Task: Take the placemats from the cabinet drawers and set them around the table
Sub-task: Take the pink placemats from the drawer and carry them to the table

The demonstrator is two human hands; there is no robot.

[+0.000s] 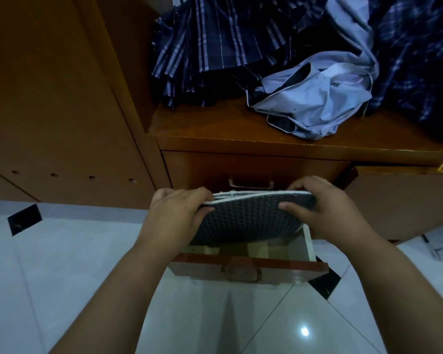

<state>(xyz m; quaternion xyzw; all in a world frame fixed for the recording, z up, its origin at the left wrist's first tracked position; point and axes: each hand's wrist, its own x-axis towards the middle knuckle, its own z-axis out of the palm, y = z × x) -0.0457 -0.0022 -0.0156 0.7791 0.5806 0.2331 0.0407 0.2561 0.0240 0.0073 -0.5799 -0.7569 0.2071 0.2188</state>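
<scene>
Dark woven fabric with a small zigzag pattern fills the space between my two hands: a stack of placemats (251, 218), their white edges showing along the top. My left hand (175, 213) grips the left end, its fingers (202, 198) curled over the upper edge and thumb pressed under the dark face. My right hand (327, 208) clamps the right end the same way, thumb lying across the front, fingers wrapped behind. The stack bows downward in the middle and hangs just above the open drawer (251, 269), whose pale inside shows beneath it and whose reddish front with a metal handle points toward me. Above it, a second drawer (253, 169) sits shut in the brown wooden cabinet (62, 111). On the cabinet shelf above lie crumpled clothes: a dark plaid garment (215, 47) and a pale blue shirt (317, 98). Below everything is a glossy white tiled floor (74, 264) with small black diamond insets.
</scene>
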